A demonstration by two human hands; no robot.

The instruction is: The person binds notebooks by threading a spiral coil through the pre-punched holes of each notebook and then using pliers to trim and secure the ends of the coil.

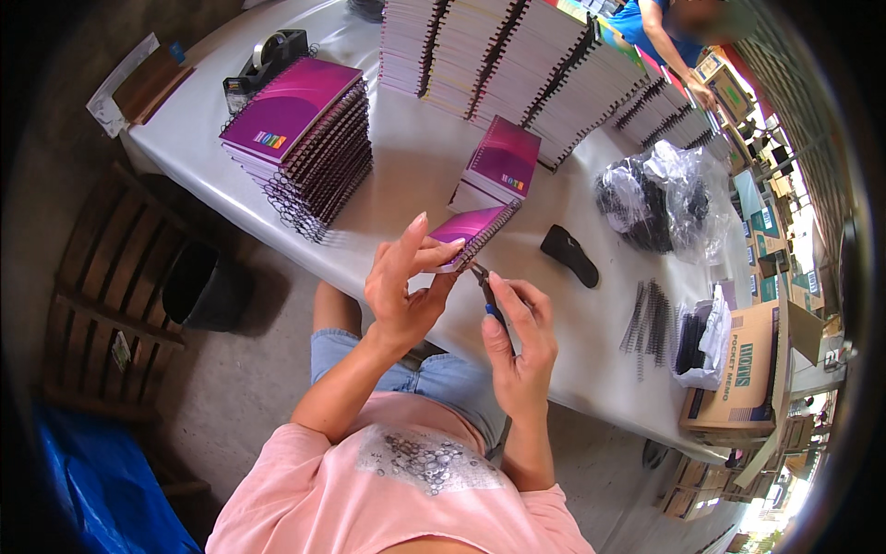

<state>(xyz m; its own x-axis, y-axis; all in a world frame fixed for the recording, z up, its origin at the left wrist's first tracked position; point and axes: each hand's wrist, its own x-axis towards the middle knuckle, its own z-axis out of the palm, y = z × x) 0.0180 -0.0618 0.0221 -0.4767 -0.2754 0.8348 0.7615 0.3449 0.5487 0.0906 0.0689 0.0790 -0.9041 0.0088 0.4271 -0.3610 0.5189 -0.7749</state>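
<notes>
The left hand (403,282) pinches a small purple spiral notebook (472,231) by its lower corner, thumb on the cover and fingers behind, with the index finger raised clear. The notebook is held tilted in the air just over the near edge of the table (415,157), its wire binding facing right. The right hand (519,337) is wrapped around the blue handles of a pair of pliers (486,291); the pliers' tip meets the lower end of the binding, though whether the tip is closed on the wire is too small to tell.

Behind the held notebook, another purple notebook (503,162) lies on a short pile near the middle of the table. A taller stack of purple notebooks (300,134) stands toward the left end, with a black tape dispenser (269,55) behind it at the far left corner. Rows of white bound pads (526,65) run along the far edge. To the right lie a black pouch (569,254), a clear bag of black wire coils (660,198) and loose black coils (649,319). A cardboard box (748,379) sits at the right end. Another person in blue (660,28) works at the far side.
</notes>
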